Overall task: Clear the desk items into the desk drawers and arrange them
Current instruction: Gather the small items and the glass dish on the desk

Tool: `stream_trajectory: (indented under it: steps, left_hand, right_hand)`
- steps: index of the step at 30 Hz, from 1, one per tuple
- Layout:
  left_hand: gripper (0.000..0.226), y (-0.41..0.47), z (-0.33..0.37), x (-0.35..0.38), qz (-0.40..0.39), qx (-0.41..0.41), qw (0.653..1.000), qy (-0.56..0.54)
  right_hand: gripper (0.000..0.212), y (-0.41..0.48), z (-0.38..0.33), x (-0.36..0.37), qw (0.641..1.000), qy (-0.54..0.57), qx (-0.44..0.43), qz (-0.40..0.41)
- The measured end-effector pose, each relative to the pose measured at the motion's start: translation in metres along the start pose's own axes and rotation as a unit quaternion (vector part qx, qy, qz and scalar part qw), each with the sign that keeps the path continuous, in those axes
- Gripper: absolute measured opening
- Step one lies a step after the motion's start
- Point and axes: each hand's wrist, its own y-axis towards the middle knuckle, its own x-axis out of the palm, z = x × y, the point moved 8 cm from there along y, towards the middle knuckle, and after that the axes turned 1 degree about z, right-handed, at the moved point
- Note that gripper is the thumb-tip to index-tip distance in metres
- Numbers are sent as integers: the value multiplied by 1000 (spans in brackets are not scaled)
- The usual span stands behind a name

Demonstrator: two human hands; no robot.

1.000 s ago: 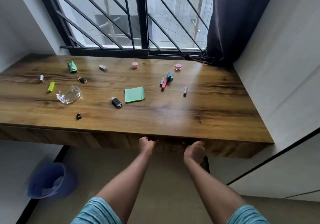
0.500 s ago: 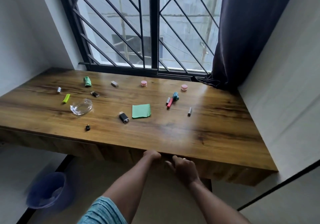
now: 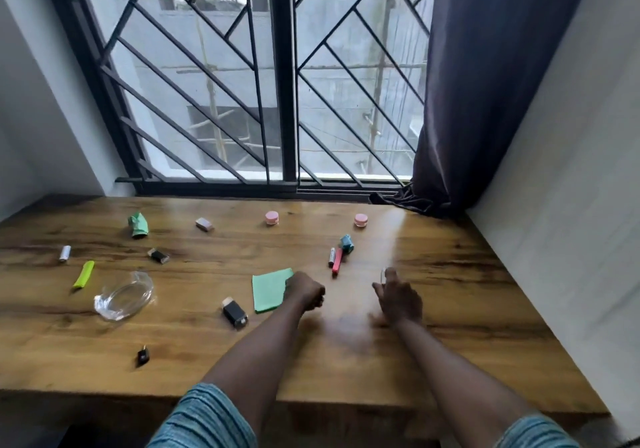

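Small items lie scattered on the wooden desk (image 3: 460,312). My left hand (image 3: 305,292) is curled in a fist at the right edge of a green paper note (image 3: 267,290) and covers its corner; a grip on it does not show. My right hand (image 3: 398,300), blurred, has its fingers stretched out toward a small silver tube (image 3: 383,274) at its fingertips. Between the hands, further back, lie a red marker (image 3: 337,263), a thin dark pen (image 3: 331,257) and a teal item (image 3: 347,242). A black lighter (image 3: 234,312) lies left of the note. The drawers are hidden below the desk edge.
Two pink jars (image 3: 272,218) (image 3: 361,220) stand near the window. On the left are a glass dish (image 3: 123,297), a lime lighter (image 3: 84,274), a silver cylinder (image 3: 64,253), a crumpled green wrapper (image 3: 138,225) and a small black plug (image 3: 142,356). A dark curtain (image 3: 485,101) hangs at the back right, beside a white wall.
Both hands left the underside of the desk's front edge and rose over the top, the left to the green note, the right toward the silver tube. The view tilted up.
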Motion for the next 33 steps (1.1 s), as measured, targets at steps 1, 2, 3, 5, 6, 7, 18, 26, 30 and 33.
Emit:
stream_trajectory:
  steps: [1,2,3,5,6,7,18,26,30,33]
  left_hand:
    - [13,16,9,-7,21,18,999,16]
    - [15,33,17,-13,40,29,998,33]
    - [20,47,22,-18,58,36,997,45]
    - [24,68,35,-22,71,53,995,55]
    - [24,75,42,-22,68,59,994,59]
    - [23,82,49,-20,65,63,994,62]
    - [28,124,88,9,69,78,980,172]
    - [31,128,90,14,69,58,975,205]
    - [22,123,85,10,97,45,976,190]
    - [25,117,75,-1,112,16,986,124]
  right_hand:
    - [41,13,2,3,1000,7,29,-6]
    - [40,25,5,6,998,17,59,-10]
    - [39,34,9,9,996,30,86,-12]
    - [37,48,14,16,988,62,139,-15]
    - [37,54,15,19,984,71,161,-18]
    - [37,58,16,23,981,75,177,-24]
    - [30,103,23,48,974,-1,180,-137]
    - [30,122,27,52,974,21,175,-144]
    - [28,123,26,52,975,23,170,-142]
    - [26,120,25,51,975,36,169,-140]
